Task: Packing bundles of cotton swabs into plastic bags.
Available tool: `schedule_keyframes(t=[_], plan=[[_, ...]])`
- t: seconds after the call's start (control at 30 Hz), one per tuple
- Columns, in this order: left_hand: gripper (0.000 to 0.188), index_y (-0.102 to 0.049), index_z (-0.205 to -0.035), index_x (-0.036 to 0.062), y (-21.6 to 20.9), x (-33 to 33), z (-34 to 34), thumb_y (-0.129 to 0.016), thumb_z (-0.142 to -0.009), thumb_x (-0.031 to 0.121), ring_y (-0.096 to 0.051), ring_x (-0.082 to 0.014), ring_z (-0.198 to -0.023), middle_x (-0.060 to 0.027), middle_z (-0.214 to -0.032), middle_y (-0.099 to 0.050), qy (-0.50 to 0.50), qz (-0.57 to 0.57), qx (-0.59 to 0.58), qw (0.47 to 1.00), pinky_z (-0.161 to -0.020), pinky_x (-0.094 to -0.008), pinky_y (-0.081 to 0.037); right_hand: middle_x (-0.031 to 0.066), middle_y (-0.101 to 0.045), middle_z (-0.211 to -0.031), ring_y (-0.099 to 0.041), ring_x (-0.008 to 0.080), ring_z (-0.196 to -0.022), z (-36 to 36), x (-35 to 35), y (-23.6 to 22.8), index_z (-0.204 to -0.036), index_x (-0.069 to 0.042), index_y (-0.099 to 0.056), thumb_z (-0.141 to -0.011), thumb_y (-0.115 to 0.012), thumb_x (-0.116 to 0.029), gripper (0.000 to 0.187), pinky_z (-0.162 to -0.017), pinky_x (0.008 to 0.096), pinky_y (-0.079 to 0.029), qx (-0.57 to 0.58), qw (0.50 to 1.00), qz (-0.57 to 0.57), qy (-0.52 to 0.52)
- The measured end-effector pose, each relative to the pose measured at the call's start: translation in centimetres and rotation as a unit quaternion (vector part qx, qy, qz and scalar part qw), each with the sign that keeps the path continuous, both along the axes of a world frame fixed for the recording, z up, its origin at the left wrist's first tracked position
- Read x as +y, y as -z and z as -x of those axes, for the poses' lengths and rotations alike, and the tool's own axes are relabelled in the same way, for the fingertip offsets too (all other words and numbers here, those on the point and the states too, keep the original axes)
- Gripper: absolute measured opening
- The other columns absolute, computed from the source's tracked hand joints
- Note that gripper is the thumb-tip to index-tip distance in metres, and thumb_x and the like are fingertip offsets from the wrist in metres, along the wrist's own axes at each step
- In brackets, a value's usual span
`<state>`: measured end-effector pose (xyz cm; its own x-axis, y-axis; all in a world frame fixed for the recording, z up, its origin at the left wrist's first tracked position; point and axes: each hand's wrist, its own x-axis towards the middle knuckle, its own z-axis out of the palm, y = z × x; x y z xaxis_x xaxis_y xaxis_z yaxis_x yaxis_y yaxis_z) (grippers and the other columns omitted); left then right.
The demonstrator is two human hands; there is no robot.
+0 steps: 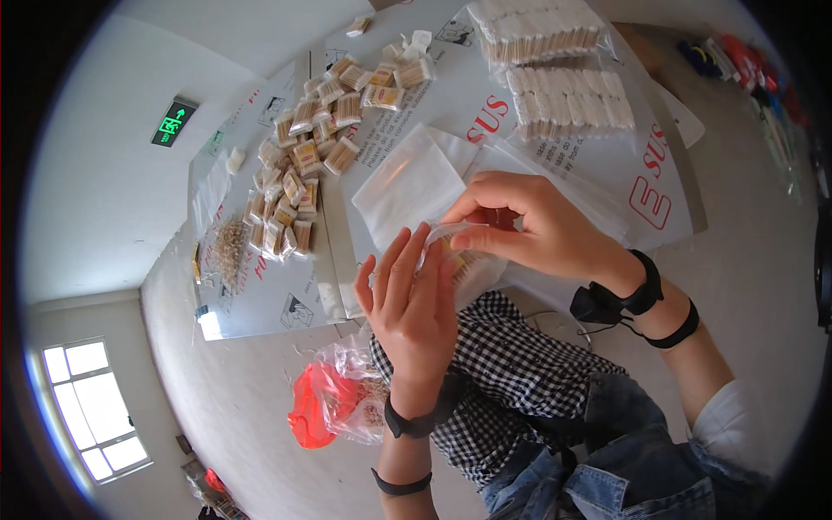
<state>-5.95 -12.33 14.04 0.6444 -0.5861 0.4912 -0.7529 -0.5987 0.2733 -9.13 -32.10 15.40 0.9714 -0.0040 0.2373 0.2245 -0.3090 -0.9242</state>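
Close to the table's front edge, a small clear plastic bag (475,270) with wooden-stemmed cotton swabs inside is between my two hands. My left hand (412,299) closes on its left side, fingers pointing up along the film. From the right, my right hand (542,227) pinches the bag's upper edge between thumb and fingers. The fingers partly cover the swabs. Just beyond my hands lie flat, clear empty bags (412,186), with more film sheets (563,191) spreading to the right, partly under my right hand.
Many small swab packs (305,156) are heaped on the table's left. Two large bundles of swabs (572,100) rest at the far right. Loose swabs (230,247) lie near the left edge. A red plastic bag (322,403) hangs or stands below the table. Printed sheeting (416,104) covers the tabletop.
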Motion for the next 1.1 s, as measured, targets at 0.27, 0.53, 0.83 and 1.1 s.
schedule_keyframes(t=[0.27,0.53,0.83,1.1], plan=[[0.021,-0.072,-0.105,0.0019,0.2,-0.5,0.1,-0.071,-0.085,0.008,-0.065,-0.0239,-0.099,-0.0089,-0.115,-0.069,0.012,0.073,0.035,0.997,-0.093,-0.0377,-0.044,0.0039,-0.067,-0.096,-0.062,0.0116,-0.085,0.2,-1.9,2.3,-0.107,-0.003,-0.067,-0.086,-0.073,-0.009,0.023,-0.073,0.026,-0.049,-0.003,0.995,-0.081,-0.059],[0.018,-0.072,-0.098,0.0023,-0.2,-0.1,-0.1,-0.074,-0.081,0.008,-0.065,-0.0244,-0.096,-0.0079,-0.107,-0.07,0.018,0.067,0.038,0.997,-0.088,-0.0374,-0.047,0.0067,-0.063,-0.084,-0.063,0.0225,-0.073,0.5,-1.2,2.7,-0.088,-0.002,-0.065,-0.085,-0.072,-0.006,0.009,-0.063,0.0322,-0.049,-0.137,0.989,0.057,0.029],[0.015,-0.071,-0.087,0.0025,-2.4,-2.2,-0.6,-0.078,-0.074,0.004,-0.066,-0.0269,-0.097,-0.0078,-0.103,-0.071,0.056,0.094,0.055,0.992,-0.087,-0.0385,-0.05,0.0077,-0.06,-0.083,-0.062,0.0271,-0.072,0.7,-1.4,2.0,-0.086,-0.002,-0.062,-0.083,-0.071,-0.006,0.01,-0.063,0.0357,-0.049,-0.179,0.978,0.103,0.027],[0.012,-0.069,-0.083,0.0012,-1.2,-3.1,-1.3,-0.077,-0.074,0.002,-0.069,-0.0252,-0.083,-0.0085,-0.093,-0.073,0.118,0.111,0.062,0.985,-0.074,-0.0348,-0.055,0.0091,-0.06,-0.083,-0.061,0.0283,-0.072,1.3,-1.5,2.5,-0.087,-0.002,-0.062,-0.084,-0.07,-0.005,0.01,-0.063,0.0365,-0.049,-0.149,0.982,0.099,0.061]])
